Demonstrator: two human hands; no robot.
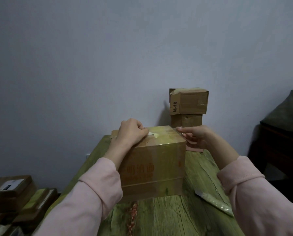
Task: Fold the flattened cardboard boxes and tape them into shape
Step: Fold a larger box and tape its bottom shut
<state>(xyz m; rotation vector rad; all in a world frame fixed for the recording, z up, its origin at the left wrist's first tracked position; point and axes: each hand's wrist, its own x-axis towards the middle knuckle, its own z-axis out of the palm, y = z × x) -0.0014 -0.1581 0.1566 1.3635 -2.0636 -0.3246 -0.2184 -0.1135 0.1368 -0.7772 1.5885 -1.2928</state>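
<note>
A folded brown cardboard box [152,166] with red print stands upright on the green wood-grain table [173,213]. Clear tape [161,133] runs across its top. My left hand [132,133] rests on the top's left side, fingers curled and pinching a crumpled bit of tape near the seam. My right hand [195,136] is at the box's upper right far corner, with its fingers pinched on the tape's edge there. Pink sleeves cover both arms.
Two taped boxes [188,106] are stacked at the table's far end against the grey wall. A flat cardboard piece [194,149] lies behind the box. A plastic bag [213,200] lies at the right. Several flattened boxes [14,196] pile up on the left. Dark furniture [281,138] stands at the right.
</note>
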